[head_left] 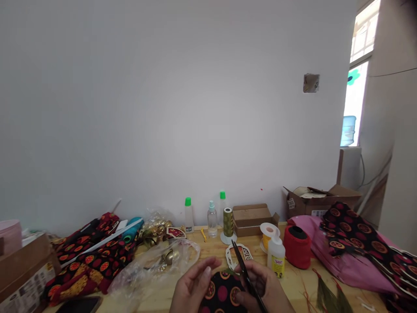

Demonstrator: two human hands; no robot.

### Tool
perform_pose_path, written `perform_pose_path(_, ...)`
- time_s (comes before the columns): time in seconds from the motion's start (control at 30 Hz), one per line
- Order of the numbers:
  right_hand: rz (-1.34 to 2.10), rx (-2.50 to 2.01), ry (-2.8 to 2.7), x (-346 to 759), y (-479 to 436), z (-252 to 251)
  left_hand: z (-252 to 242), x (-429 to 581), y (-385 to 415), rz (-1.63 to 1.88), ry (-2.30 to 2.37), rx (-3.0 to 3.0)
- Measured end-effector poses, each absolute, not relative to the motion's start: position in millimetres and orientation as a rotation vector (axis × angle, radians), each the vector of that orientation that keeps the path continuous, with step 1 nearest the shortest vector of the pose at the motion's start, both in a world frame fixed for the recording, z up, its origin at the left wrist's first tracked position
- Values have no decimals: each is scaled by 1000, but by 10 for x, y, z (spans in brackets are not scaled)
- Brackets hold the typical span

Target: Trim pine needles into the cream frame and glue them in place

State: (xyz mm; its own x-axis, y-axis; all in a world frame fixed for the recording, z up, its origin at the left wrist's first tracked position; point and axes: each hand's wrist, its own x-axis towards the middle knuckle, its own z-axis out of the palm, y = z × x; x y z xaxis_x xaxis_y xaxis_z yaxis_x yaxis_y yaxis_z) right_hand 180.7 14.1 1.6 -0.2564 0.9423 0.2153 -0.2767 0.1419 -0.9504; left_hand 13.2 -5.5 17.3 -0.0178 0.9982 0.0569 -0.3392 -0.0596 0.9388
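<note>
A round-patterned black fabric piece (223,292) lies between my two hands at the bottom centre. My left hand (193,284) is at its left edge, thumb and fingers loosely curved and apart; its lower fingers are hidden. My right hand (265,284) grips a slim black pointed tool (243,263), tip up and leaning left; its exact kind is unclear. The right thumb also touches the fabric's right edge. Just beyond stands a white cut-out ornament with lettering (246,253), partly hidden by the tool. Some green thread (229,271) shows at the fabric's top.
A glue bottle (276,256) and a red thread cone (297,247) stand right of my hands. Left lie a clear plastic bag (143,276), brass bells (154,232) and patterned fabric (97,265). Behind are a green spool (228,221) and a cardboard box (252,219). Green tassels (332,298) lie front right.
</note>
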Motion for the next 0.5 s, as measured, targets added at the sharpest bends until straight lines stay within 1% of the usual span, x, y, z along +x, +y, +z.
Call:
perform_pose_path(0.1, 1399, -731, -1270, 1809, 151, 16, 181, 82, -37, 1457, 1041, 1136)
perform_pose_path(0.3, 1360, -731, -1359, 1816, 105, 61, 121, 17, 16, 1486, 1251, 1651)
perform_pose_path(0.4, 1349, -702, -1413, 1816, 95, 58, 81, 13, 28, 1483, 1306, 1750)
perform_pose_path(0.5, 1331, -680, -1419, 1817, 114, 20, 57, 22, 33, 1541, 1302, 1719)
